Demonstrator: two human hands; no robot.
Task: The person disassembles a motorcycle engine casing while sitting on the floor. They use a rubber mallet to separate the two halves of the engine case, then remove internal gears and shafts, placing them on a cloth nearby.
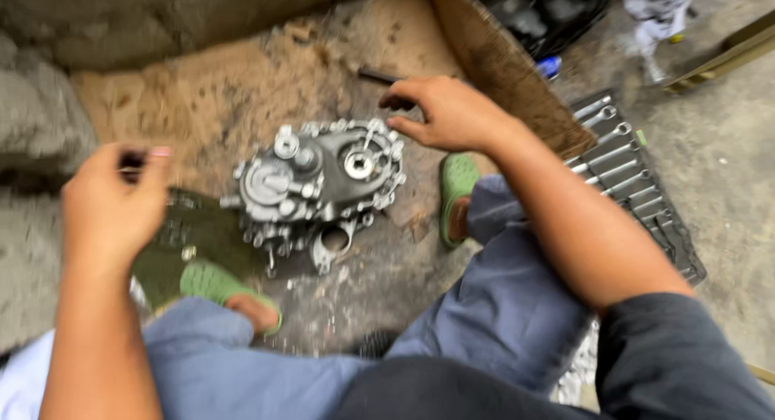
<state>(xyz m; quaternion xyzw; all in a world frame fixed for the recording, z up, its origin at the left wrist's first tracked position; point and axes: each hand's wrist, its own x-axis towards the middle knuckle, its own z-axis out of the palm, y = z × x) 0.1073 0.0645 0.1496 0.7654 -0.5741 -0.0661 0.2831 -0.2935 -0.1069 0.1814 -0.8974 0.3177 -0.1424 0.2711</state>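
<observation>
Head view: engine case (pixel 319 186) on floor between feet; right hand (pixel 448 113) at its top edge pinching a small dark part; left hand (pixel 113 198) closed on a small blurred item; best to steady case, keep grip firm

Grey metal engine casing (pixel 319 186) on ground

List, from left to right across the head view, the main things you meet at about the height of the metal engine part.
Left hand holding a small dark object → grey metal engine casing → right hand → green shoe → tray of wrenches.
</observation>
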